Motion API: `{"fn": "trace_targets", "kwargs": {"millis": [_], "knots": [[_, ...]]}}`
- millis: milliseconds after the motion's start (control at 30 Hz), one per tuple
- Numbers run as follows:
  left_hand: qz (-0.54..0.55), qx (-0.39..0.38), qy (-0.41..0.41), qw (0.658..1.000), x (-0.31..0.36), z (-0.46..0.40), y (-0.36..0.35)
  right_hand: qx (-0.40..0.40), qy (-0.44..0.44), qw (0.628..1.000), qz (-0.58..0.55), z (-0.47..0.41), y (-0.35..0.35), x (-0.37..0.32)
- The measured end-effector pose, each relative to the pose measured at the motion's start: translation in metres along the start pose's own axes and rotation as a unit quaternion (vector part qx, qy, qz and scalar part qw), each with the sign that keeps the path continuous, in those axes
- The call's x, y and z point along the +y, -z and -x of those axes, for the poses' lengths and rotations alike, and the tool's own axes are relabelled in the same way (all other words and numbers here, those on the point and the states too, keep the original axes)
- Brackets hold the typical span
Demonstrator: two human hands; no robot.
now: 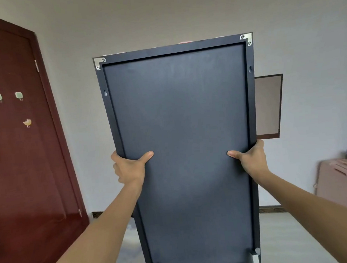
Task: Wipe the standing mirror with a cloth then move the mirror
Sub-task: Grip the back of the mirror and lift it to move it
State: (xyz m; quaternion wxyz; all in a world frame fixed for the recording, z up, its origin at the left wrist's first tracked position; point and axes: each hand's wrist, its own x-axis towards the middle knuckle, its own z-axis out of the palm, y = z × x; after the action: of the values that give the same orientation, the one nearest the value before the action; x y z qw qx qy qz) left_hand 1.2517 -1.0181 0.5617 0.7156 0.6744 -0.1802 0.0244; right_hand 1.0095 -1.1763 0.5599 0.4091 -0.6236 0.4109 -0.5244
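The tall rectangular standing mirror (181, 143) in its dark grey frame fills the middle of the view, its matte back panel (silver brackets at the top corners) facing the camera, tilted slightly before the pale wall. The left hand (128, 169) grips its left edge, the right hand (250, 161) its right edge, thumbs pressed on the back. A dark red wooden door (20, 162) stands at left.

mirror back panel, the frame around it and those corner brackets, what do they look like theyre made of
Mirror back panel: looks like matte dark grey board, perhaps fibreboard; flat, dull, faint scuffs. Frame: matte black with crisp square edges, painted wood or metal, cannot tell which. Corner brackets: bright silvery metal, shiny, fixed with visible screws. The left hand and right hand grip the frame's sides.
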Motion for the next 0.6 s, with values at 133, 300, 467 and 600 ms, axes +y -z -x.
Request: {"fn": "trace_targets", "kwargs": {"millis": [133,300,467,600], "knots": [[0.003,-0.037,0.005,0.999,-0.029,-0.021,-0.034,0.012,-0.011,1.0,0.009,-0.023,-0.01,0.025],[0.0,-0.057,0.001,0.998,-0.055,-0.038,-0.081,0.019,-0.031,0.999,0.022,-0.061,-0.018,0.059],[-0.002,-0.056,-0.004,0.998,-0.07,-0.049,-0.112,0.016,-0.037,0.999,0.032,-0.089,-0.024,0.08],[-0.007,-0.068,-0.009,0.998,-0.075,-0.058,-0.134,0.019,-0.035,0.999,0.037,-0.11,-0.027,0.09]]}}
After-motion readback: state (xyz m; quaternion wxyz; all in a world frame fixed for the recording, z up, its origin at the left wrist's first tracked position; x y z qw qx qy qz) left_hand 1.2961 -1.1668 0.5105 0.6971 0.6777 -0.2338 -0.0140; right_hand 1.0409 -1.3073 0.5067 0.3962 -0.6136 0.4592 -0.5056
